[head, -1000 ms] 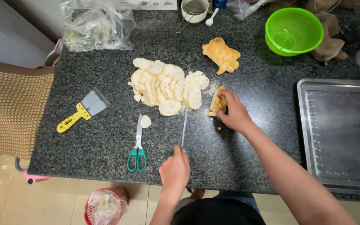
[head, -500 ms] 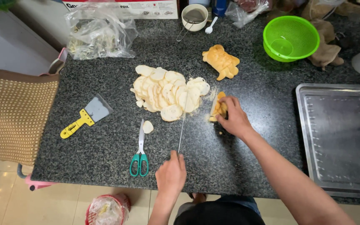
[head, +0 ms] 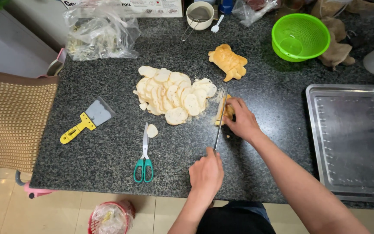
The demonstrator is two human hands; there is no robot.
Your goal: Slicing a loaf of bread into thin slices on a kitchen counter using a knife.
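Gripping a long knife (head: pixel 218 125) by its handle, the left hand (head: pixel 206 174) is closing its fingers tight around it near the front edge of the dark speckled worktop (head: pixel 109 151), with the blade running away from the knuckles toward a piece of golden bread (head: pixel 224 111). Just beyond the blade's far end, the right hand (head: pixel 240 119) is pressing down on that bread, its fingers curling over the crust and clamping it against the worktop. Directly to the left of the right hand, a heap of pale bread slices (head: pixel 174 93) is lying spread out, its nearest slices almost touching the knife tip. Further from the right hand, toward the back, a whole golden loaf (head: pixel 228 61) is sitting apart from the heap, and a green colander (head: pixel 300 36) is standing beyond it to the right. Well to the right of the right forearm, a metal baking tray (head: pixel 351 138) is lying flat. Left of the left hand, green-handled scissors (head: pixel 144 155) are resting closed, a single stray slice (head: pixel 152 130) lying just beside their blades. Further left still, a yellow-handled scraper (head: pixel 87 120) is lying at an angle, and a clear plastic bag (head: pixel 98 30) is slumping at the back.
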